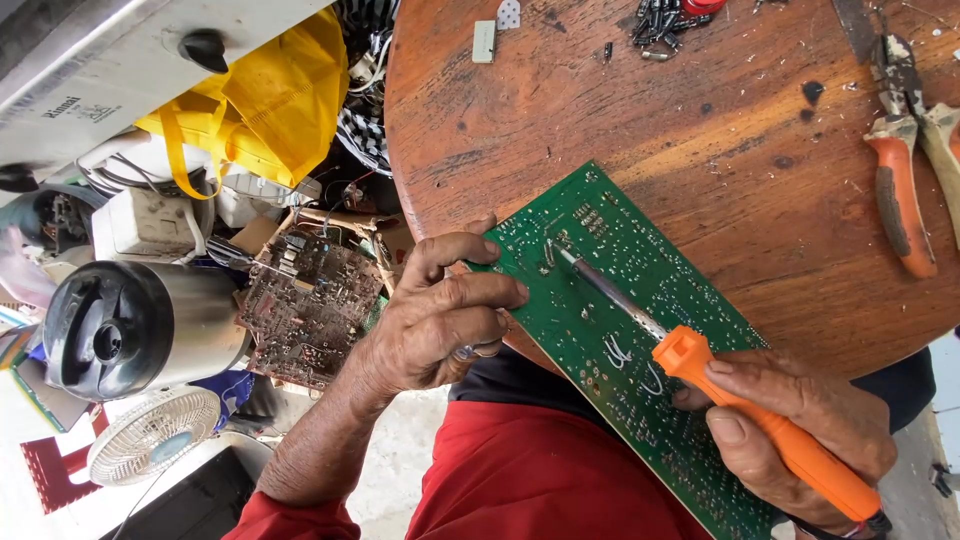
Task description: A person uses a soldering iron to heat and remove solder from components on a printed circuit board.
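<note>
Soldering iron (pixel 700 370) in right hand (pixel 800 430) | tip on circuit board (pixel 620 350) | left hand (pixel 440 320) steadies edge

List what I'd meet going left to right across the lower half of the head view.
Black-lidded steel pot → brown circuit board on the pile → left hand gripping the green circuit board's edge → orange soldering iron in the right hand → orange-handled pliers further up the table.

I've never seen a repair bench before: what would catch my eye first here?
A green circuit board lies slanted over the near edge of a round wooden table. The right hand holds an orange soldering iron, tip on the board, while the left hand steadies the board's edge. Orange-handled pliers lie at the table's right.
</note>
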